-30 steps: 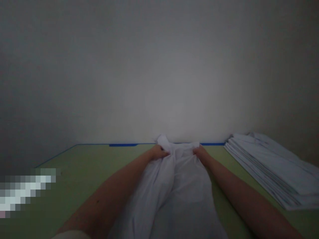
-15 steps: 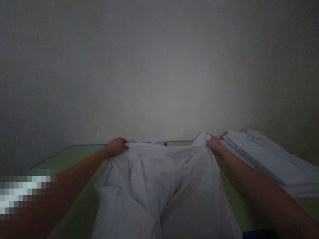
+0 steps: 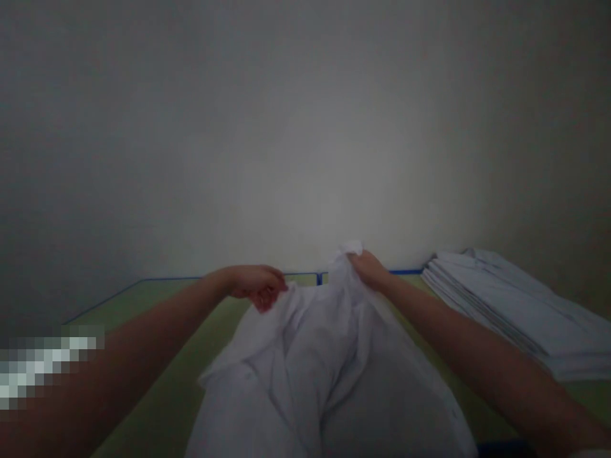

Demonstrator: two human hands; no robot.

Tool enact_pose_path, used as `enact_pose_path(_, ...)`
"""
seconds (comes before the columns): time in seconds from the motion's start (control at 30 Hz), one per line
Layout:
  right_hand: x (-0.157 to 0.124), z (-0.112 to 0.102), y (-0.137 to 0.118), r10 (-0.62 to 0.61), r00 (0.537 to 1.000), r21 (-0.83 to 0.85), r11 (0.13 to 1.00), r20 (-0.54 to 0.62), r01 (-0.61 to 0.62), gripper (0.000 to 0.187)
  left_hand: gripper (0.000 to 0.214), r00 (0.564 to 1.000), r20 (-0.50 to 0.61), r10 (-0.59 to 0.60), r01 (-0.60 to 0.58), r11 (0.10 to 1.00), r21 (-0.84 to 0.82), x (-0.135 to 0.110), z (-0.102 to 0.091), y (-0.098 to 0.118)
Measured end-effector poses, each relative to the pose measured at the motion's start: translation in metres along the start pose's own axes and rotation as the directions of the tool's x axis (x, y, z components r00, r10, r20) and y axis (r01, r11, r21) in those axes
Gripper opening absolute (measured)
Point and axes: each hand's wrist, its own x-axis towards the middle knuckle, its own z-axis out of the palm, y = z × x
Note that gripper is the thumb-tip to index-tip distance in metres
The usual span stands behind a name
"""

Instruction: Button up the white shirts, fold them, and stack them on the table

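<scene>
A pair of white trousers [image 3: 334, 375] hangs from my two hands, its waistband bunched at the top and the cloth falling in folds toward me. My left hand [image 3: 258, 284] has its fingers curled in a pinch at the left end of the waistband. On the other side my right hand [image 3: 370, 267] is closed round a crumpled bunch of the waistband, held slightly higher. The lower ends of the legs run out of view at the bottom.
Under the trousers lies a green tabletop [image 3: 167, 299] with a blue edge, set against a plain grey wall [image 3: 305, 127]. To the right is a stack of folded white garments [image 3: 515, 299], close beside my right forearm.
My hands have come closer together, the left moving right and the right moving left and a little up. The waistband, stretched wide before, now sags and bunches between them.
</scene>
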Motion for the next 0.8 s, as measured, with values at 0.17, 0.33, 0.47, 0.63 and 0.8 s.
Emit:
enact_pose_path(0.17,-0.037,0.046,-0.004,-0.086,0.942,-0.235,0.957,0.325,0.169,0.037,0.039,0.933,-0.244,0.265,-0.138,0.89,0.435,0.014,0.031,0.005)
enact_pose_path(0.33,-0.049,0.054,0.0,-0.039,0.915,-0.443,0.866,0.402,0.232,0.033,0.027,0.854,-0.06,0.518,-0.365,0.676,0.64,0.031,0.068,0.023)
enact_pose_path(0.47,-0.063,0.046,0.005,0.012,0.877,-0.602,0.732,0.481,0.32,0.028,0.019,0.904,0.002,0.427,-0.311,0.656,0.688,0.034,0.074,0.021)
enact_pose_path(0.63,-0.08,0.033,0.004,0.017,0.845,-0.624,0.682,0.535,0.381,0.027,0.032,0.98,-0.055,0.192,-0.102,0.72,0.686,0.032,0.06,0.011)
enact_pose_path(0.8,-0.054,0.019,-0.005,0.01,0.864,-0.484,0.832,0.503,0.272,0.044,0.024,0.982,-0.027,0.186,-0.15,0.861,0.485,0.037,0.036,0.015)
